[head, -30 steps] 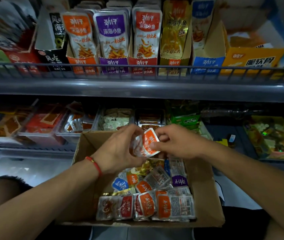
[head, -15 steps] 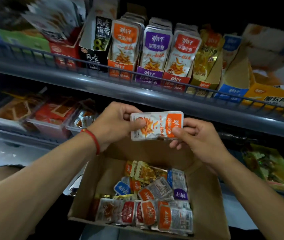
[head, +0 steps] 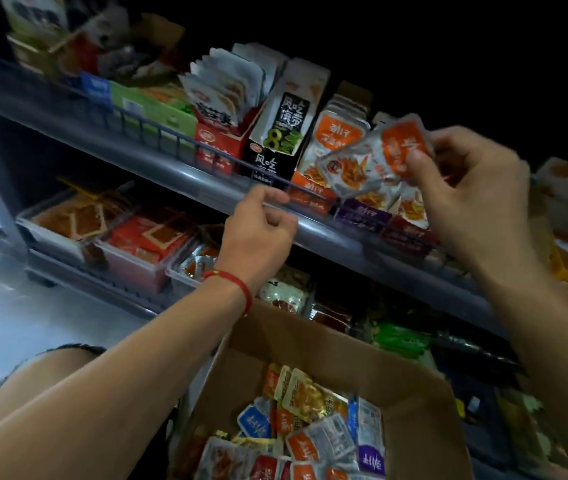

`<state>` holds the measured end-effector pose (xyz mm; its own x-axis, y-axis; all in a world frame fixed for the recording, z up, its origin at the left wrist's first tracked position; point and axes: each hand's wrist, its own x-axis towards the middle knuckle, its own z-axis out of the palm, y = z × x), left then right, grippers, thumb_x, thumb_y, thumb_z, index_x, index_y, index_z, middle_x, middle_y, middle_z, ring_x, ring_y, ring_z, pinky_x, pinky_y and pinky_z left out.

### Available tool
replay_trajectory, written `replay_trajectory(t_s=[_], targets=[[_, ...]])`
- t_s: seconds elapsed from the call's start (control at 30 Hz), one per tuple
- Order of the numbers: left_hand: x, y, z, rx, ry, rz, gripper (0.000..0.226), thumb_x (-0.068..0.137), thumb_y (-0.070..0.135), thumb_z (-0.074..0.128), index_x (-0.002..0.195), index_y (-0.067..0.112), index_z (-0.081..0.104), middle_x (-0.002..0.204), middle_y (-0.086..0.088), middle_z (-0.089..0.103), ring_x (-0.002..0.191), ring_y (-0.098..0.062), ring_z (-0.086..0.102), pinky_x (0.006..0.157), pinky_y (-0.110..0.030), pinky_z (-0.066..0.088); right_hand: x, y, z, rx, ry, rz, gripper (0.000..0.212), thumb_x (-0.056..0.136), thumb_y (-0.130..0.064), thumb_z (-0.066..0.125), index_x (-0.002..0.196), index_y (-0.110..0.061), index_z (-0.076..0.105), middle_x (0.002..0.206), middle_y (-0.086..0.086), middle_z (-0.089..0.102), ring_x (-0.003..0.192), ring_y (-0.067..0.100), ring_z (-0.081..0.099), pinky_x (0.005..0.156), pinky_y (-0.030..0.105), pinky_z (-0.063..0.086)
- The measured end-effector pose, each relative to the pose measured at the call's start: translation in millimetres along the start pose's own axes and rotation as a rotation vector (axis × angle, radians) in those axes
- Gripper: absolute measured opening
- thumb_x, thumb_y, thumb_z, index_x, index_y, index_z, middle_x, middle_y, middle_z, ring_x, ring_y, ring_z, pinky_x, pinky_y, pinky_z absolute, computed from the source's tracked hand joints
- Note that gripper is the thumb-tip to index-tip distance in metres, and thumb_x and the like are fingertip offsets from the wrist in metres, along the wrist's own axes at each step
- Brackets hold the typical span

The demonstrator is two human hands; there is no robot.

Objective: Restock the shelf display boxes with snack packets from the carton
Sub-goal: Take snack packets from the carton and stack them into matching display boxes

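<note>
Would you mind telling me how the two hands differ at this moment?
The right hand pinches an orange snack packet raised at the upper shelf; the left hand holds nothing, fingers loosely curled. The left hand sits lower, by the shelf rail. Both are above the carton.

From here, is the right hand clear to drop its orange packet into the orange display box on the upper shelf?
Probably yes: the right hand holds the orange packet just in front of the orange display box, with nothing between them.

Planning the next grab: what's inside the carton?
The cardboard carton holds loose snack packets, orange, blue, purple, red and yellow, piled overlapping. Lower layers and the carton's floor are covered.
</note>
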<state>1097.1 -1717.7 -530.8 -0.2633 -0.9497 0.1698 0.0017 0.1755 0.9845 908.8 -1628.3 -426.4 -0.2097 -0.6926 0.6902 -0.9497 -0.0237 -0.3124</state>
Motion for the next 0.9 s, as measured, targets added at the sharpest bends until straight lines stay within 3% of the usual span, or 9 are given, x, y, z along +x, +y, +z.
replay_trajectory(t_s=[0.1, 0.23, 0.43, 0.57, 0.73, 0.9], targets=[[0.6, 2.9, 0.1, -0.008, 0.003, -0.017, 0.023, 0.094, 0.012, 0.062, 0.105, 0.03, 0.055, 0.084, -0.004, 0.07, 0.077, -0.02, 0.068, 0.076, -0.044, 0.061, 31.2, -10.1, 8.8, -0.202, -0.042, -0.112, 0.03, 0.103, -0.039, 0.055, 0.125, -0.02, 0.064, 0.121, 0.006, 0.069, 0.109, 0.021, 0.064, 0.089, 0.037, 0.054], [2.6, 5.5, -1.8, -0.017, -0.004, -0.007, 0.024, 0.094, 0.011, 0.061, 0.113, 0.024, 0.055, 0.085, 0.003, 0.069, 0.079, -0.014, 0.064, 0.075, -0.034, 0.056, 52.5, -21.1, 31.1, -0.36, -0.091, -0.203, 0.027, 0.103, -0.036, 0.055, 0.125, -0.022, 0.064, 0.117, 0.007, 0.071, 0.103, 0.028, 0.067, 0.084, 0.047, 0.057], [1.8, 9.0, -5.7, -0.028, -0.013, -0.01, 0.025, 0.093, 0.011, 0.062, 0.113, 0.026, 0.054, 0.084, 0.005, 0.068, 0.082, -0.014, 0.064, 0.08, -0.037, 0.057, 66.2, -21.6, 58.2, -0.515, -0.254, -0.222, 0.028, 0.104, -0.033, 0.056, 0.125, -0.019, 0.067, 0.107, 0.011, 0.072, 0.095, 0.029, 0.067, 0.071, 0.031, 0.04], [1.3, 11.5, -6.7, -0.037, -0.02, -0.01, 0.027, 0.093, 0.011, 0.062, 0.114, 0.025, 0.054, 0.085, 0.008, 0.068, 0.079, -0.013, 0.063, 0.081, -0.038, 0.057, 75.9, -18.0, 64.3, -0.597, -0.171, -0.292, 0.023, 0.101, -0.031, 0.062, 0.113, -0.014, 0.071, 0.106, 0.011, 0.071, 0.091, 0.03, 0.067, 0.067, 0.033, 0.041], [1.0, 14.0, -6.3, -0.037, -0.035, -0.015, 0.029, 0.092, 0.01, 0.063, 0.114, 0.025, 0.052, 0.088, 0.007, 0.067, 0.079, -0.014, 0.063, 0.082, -0.039, 0.057, 83.8, -11.8, 71.7, -0.615, -0.084, -0.331, 0.026, 0.097, -0.032, 0.066, 0.115, -0.013, 0.067, 0.118, 0.012, 0.064, 0.1, 0.035, 0.063, 0.073, 0.045, 0.051], [0.6, 14.4, -4.6, -0.03, -0.044, -0.021, 0.03, 0.091, 0.01, 0.064, 0.115, 0.024, 0.052, 0.089, 0.006, 0.067, 0.079, -0.016, 0.064, 0.082, -0.043, 0.058, 85.8, -3.9, 75.5, -0.606, -0.056, -0.341, 0.029, 0.098, -0.033, 0.065, 0.118, -0.013, 0.068, 0.12, 0.013, 0.063, 0.101, 0.036, 0.062, 0.074, 0.045, 0.05]])
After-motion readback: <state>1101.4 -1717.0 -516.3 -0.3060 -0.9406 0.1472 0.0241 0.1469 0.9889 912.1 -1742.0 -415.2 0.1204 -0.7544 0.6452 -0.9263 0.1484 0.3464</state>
